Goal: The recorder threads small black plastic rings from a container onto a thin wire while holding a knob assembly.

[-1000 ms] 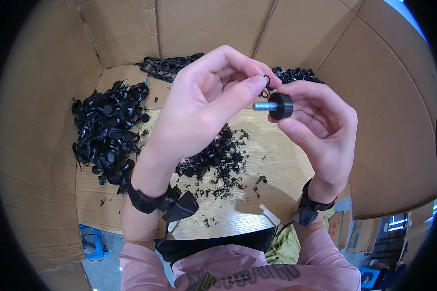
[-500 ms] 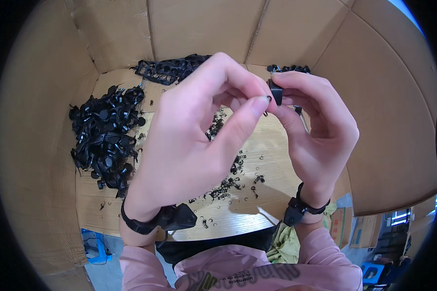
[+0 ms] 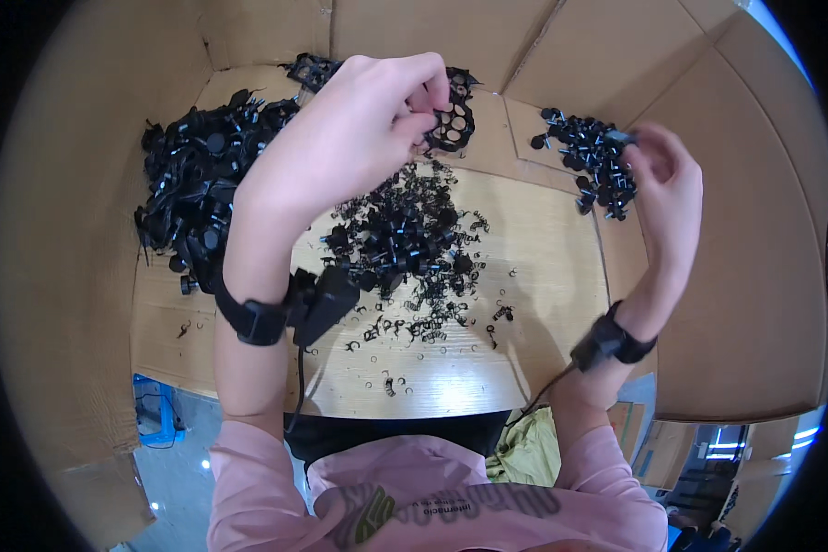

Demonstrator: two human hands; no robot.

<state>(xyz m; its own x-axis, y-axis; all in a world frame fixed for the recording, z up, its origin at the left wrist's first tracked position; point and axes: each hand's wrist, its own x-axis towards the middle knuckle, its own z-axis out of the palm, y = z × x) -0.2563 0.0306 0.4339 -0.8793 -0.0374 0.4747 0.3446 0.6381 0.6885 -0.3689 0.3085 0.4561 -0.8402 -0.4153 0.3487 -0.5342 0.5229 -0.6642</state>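
My left hand [image 3: 363,129] is raised over the far side of the table, its thumb and fingers pinched together beside a black sheet full of round holes [image 3: 453,127]. Whatever sits in that pinch is too small to make out. Over at the far right, my right hand [image 3: 669,189] has its fingertips at a pile of black round-headed bolts [image 3: 591,158]. Those fingers are blurred, and a smeared dark piece [image 3: 619,138] shows at their tips. Between my arms lies a heap of similar bolts [image 3: 400,239] among scattered small black rings [image 3: 428,322].
A large pile of black bolts and torn black scraps [image 3: 198,175] covers the table's left side. Cardboard walls [image 3: 736,230] close in the left, back and right. Cables hang from the black wrist straps [image 3: 607,342]. A blue stool [image 3: 161,409] stands on the floor at lower left.
My hands were together in front, holding a black knob-like piece and a small black ring. They have parted: the right went to the far-right pile, the left toward the back left.
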